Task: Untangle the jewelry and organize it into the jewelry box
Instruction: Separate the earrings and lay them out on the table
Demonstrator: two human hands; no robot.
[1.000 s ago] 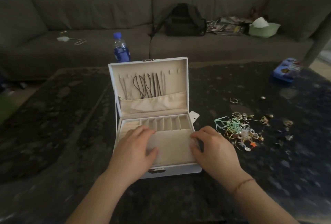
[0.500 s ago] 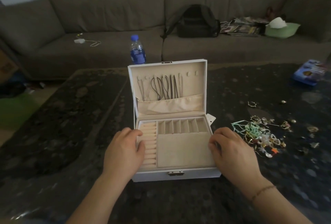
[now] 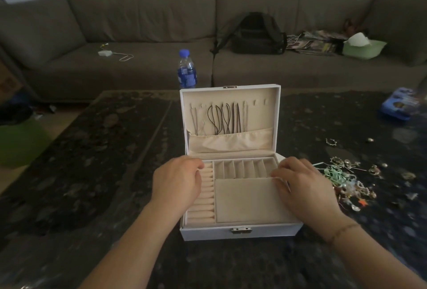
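Both hands grip the open jewelry box point(image 3: 240, 231) — left hand point(image 3: 176, 184), right hand point(image 3: 305, 187) — fingers curled over its side edges.

I see a dim room with soft, weak light and no strong shadows. The dark table point(image 3: 92, 161) has pale shiny patches on it where light bounces off. The white jewelry box point(image 3: 240, 231) is the brightest thing, in the middle of the frame. The right hand point(image 3: 305, 187) looks a bit smeared at the fingers. The jewelry pile point(image 3: 346, 184) at the right is fuzzy. The sofa point(image 3: 138, 23) curves at the top because the lens bends the edges.
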